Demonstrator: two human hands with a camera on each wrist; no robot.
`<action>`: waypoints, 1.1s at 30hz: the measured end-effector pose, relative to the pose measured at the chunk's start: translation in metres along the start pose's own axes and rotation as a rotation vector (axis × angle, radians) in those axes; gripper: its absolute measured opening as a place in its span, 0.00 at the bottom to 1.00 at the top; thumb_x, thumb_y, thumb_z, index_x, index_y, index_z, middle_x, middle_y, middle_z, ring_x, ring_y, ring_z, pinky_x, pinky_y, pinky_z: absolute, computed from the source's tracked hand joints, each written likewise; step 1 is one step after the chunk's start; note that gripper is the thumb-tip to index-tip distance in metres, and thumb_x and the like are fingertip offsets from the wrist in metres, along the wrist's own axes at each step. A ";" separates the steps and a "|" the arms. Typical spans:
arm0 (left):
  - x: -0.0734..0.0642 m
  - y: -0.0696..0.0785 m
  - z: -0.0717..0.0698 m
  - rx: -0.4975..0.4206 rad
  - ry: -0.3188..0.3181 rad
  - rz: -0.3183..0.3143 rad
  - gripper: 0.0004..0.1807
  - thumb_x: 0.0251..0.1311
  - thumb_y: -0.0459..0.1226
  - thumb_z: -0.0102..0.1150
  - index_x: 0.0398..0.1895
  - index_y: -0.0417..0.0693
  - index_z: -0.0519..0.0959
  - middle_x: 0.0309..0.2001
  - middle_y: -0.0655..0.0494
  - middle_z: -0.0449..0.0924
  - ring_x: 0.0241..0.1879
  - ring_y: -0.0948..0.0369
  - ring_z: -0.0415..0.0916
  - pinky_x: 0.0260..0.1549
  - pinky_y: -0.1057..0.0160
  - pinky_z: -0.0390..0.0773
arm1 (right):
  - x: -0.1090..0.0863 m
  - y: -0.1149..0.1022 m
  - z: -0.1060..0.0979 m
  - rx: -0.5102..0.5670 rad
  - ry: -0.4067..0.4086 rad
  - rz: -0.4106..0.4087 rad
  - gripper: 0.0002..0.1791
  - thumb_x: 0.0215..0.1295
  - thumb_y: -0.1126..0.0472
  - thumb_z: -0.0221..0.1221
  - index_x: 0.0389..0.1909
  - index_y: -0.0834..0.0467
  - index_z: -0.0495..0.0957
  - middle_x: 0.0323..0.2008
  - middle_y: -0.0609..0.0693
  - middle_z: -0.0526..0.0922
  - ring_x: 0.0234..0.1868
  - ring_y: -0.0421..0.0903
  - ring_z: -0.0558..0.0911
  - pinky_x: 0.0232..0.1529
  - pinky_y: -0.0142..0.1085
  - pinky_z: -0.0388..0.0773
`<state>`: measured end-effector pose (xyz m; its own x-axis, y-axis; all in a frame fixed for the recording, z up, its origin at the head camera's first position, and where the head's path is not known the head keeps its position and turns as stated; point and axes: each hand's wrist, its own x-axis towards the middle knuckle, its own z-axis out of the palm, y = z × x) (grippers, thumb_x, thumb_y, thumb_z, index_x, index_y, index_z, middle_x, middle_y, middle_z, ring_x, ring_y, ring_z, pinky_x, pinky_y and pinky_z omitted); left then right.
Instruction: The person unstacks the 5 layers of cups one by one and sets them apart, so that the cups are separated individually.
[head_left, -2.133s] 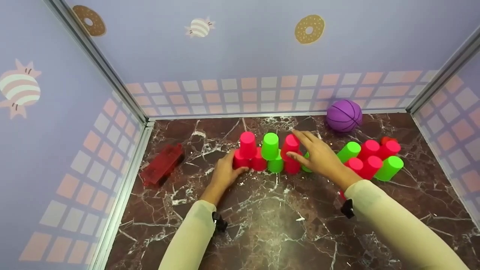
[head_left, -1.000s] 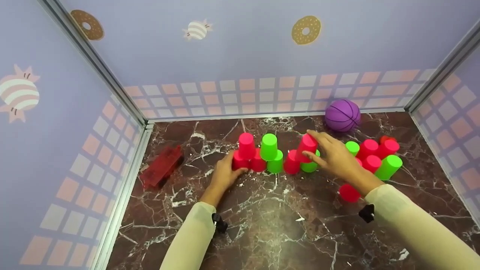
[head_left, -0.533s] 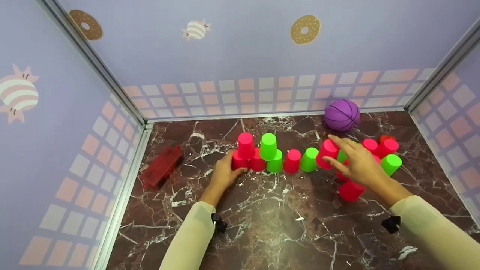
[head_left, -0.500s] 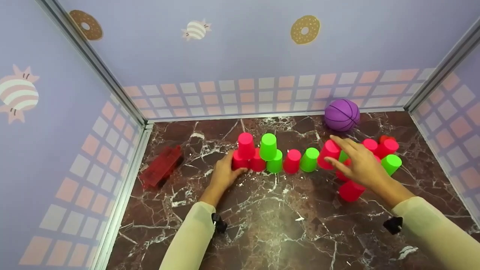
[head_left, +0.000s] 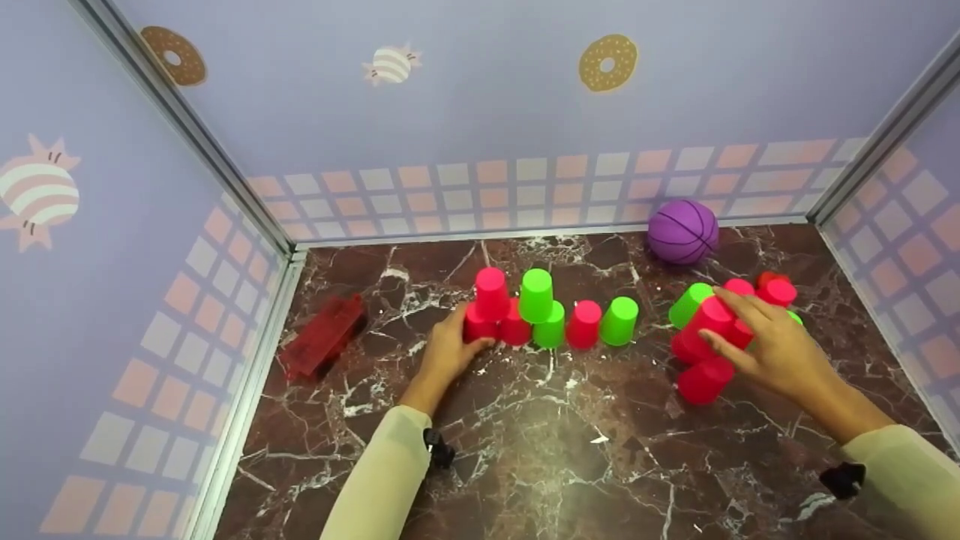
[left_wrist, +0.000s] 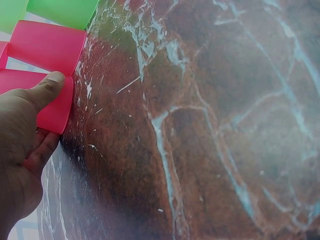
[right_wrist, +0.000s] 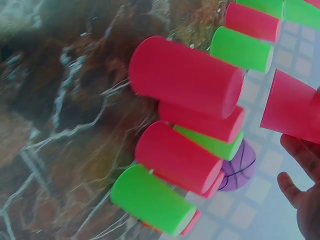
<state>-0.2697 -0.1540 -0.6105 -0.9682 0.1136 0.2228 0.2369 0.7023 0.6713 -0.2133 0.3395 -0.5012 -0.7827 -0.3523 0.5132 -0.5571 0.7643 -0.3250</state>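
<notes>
In the head view a row of upside-down cups stands mid-table. My left hand (head_left: 444, 351) grips its leftmost pink-red cup (head_left: 480, 322), thumb in front; the left wrist view shows that cup (left_wrist: 55, 107) between thumb and fingers. Another pink-red cup (head_left: 492, 291) and a green cup (head_left: 536, 295) sit on top of the row, with a lone pink-red cup (head_left: 583, 325) and a green cup (head_left: 619, 321) to their right. My right hand (head_left: 787, 356) holds a tilted pink-red cup (head_left: 707, 328) over the right-hand cluster; the right wrist view shows this cup (right_wrist: 290, 107) raised.
Several pink-red and green cups cluster at the right, including a green cup (head_left: 688, 306) and a nearer pink-red cup (head_left: 705, 381). A purple ball (head_left: 682, 231) rests by the back wall. A translucent red block (head_left: 324, 336) lies at the left, near the side wall.
My right hand has carried its pink-red cup rightward, from above the row over to the right-hand cluster. My left hand stays on the leftmost cup, and the two other upper cups have not moved.
</notes>
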 end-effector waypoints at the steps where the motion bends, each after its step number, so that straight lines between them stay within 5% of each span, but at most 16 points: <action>1: 0.000 0.000 0.000 0.002 0.004 0.008 0.38 0.58 0.45 0.83 0.68 0.43 0.77 0.57 0.36 0.90 0.57 0.39 0.89 0.60 0.38 0.86 | -0.003 0.002 -0.002 -0.001 0.005 0.005 0.43 0.56 0.65 0.81 0.75 0.61 0.78 0.59 0.68 0.88 0.52 0.72 0.88 0.48 0.72 0.84; 6: -0.001 0.001 -0.001 -0.003 0.016 0.027 0.38 0.57 0.44 0.83 0.67 0.42 0.77 0.55 0.35 0.90 0.56 0.38 0.90 0.58 0.36 0.86 | -0.019 0.013 -0.009 -0.014 0.017 0.051 0.42 0.55 0.64 0.79 0.74 0.61 0.78 0.57 0.71 0.87 0.51 0.77 0.86 0.46 0.77 0.81; 11: -0.001 0.002 -0.001 0.007 0.011 0.013 0.38 0.59 0.43 0.83 0.70 0.43 0.76 0.58 0.36 0.89 0.58 0.38 0.89 0.62 0.38 0.85 | -0.031 0.024 -0.013 -0.033 0.020 0.079 0.40 0.55 0.63 0.78 0.71 0.62 0.79 0.56 0.71 0.87 0.44 0.73 0.86 0.43 0.71 0.81; 16: 0.000 -0.001 0.001 0.005 0.008 0.014 0.38 0.59 0.45 0.82 0.69 0.43 0.76 0.58 0.36 0.90 0.58 0.38 0.89 0.62 0.38 0.86 | -0.043 0.034 -0.012 -0.023 0.060 0.101 0.39 0.52 0.64 0.77 0.69 0.65 0.80 0.58 0.73 0.85 0.48 0.76 0.85 0.46 0.72 0.79; 28: 0.013 -0.064 0.036 0.022 0.088 0.135 0.43 0.54 0.62 0.80 0.68 0.53 0.77 0.53 0.44 0.92 0.52 0.44 0.92 0.54 0.42 0.89 | -0.075 0.053 0.011 -0.063 0.039 0.130 0.43 0.49 0.68 0.81 0.69 0.66 0.78 0.55 0.71 0.87 0.49 0.71 0.88 0.45 0.64 0.81; 33: 0.015 -0.069 0.039 0.079 0.063 0.100 0.43 0.52 0.63 0.79 0.67 0.55 0.76 0.52 0.48 0.93 0.52 0.48 0.92 0.52 0.46 0.90 | -0.086 0.059 0.025 -0.036 0.011 0.133 0.42 0.49 0.70 0.82 0.67 0.68 0.78 0.53 0.70 0.87 0.41 0.66 0.91 0.44 0.25 0.83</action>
<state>-0.3036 -0.1729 -0.6808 -0.9325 0.1431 0.3317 0.3225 0.7432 0.5862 -0.1860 0.4009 -0.5842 -0.8458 -0.2405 0.4762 -0.4378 0.8230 -0.3619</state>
